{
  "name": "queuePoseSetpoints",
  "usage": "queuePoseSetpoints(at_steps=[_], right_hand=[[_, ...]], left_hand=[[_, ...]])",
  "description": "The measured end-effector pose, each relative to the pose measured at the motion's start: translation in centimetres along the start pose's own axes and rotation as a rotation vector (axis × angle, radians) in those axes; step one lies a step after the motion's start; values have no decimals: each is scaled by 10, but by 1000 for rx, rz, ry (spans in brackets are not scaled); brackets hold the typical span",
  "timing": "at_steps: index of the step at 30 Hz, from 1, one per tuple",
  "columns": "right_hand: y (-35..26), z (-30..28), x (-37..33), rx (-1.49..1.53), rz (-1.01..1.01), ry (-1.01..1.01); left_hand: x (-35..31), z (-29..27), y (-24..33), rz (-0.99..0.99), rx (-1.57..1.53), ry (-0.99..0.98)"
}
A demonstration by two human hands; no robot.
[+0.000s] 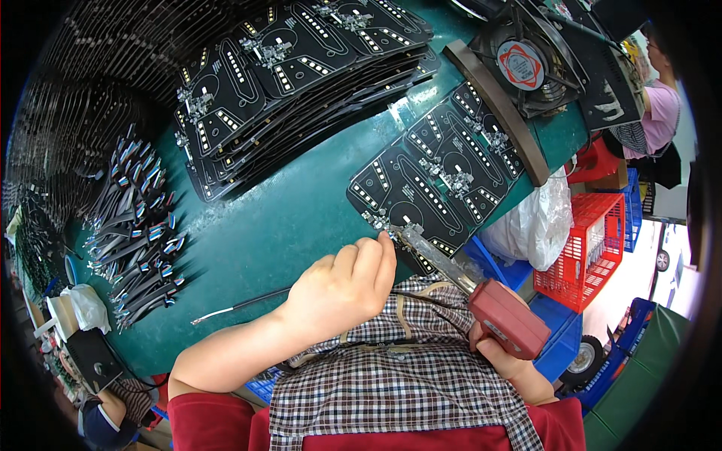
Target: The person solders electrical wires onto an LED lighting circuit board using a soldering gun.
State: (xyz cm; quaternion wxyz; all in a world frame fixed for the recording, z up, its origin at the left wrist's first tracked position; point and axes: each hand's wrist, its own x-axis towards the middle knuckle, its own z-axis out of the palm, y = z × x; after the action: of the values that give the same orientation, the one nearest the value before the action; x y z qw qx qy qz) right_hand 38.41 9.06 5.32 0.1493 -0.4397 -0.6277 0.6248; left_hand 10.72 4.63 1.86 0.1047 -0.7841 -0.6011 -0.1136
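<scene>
My left hand (344, 276) is closed, thumb and fingers pinched at the near left corner of a black LED circuit board panel (398, 174). A thin black cable (252, 301) with a stripped end runs behind that wrist and appears to be what it holds; the pinched end is hidden. My right hand (513, 368) grips the dark red handle of a soldering gun (511, 319). The gun's metal barrel points left, its tip close to my left fingertips at the board's corner. The panel lies on the green table (263, 240) and carries small white LEDs and silvery parts.
A tall stack of black LED boards (301, 98) stands at the back. Bundled cables (139, 233) lie on the left. A fan (519, 66) and a brown curved bar (500, 113) stand beyond the panel. Red crate (579, 255) and plastic bag (534, 222) are at right; people sit nearby.
</scene>
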Motion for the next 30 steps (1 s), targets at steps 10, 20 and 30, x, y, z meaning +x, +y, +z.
queuePoseSetpoints(at_steps=[10,20,30], right_hand=[[-17,3,9,-199,-83,-29],[-2,7,-6,257,49,50],[-1,24,13,543,-251,326]], left_hand=[[1,-2,2,-11,1,-6],[0,-3,3,-15,18,-7],[4,-17,10,-103,5,-136]])
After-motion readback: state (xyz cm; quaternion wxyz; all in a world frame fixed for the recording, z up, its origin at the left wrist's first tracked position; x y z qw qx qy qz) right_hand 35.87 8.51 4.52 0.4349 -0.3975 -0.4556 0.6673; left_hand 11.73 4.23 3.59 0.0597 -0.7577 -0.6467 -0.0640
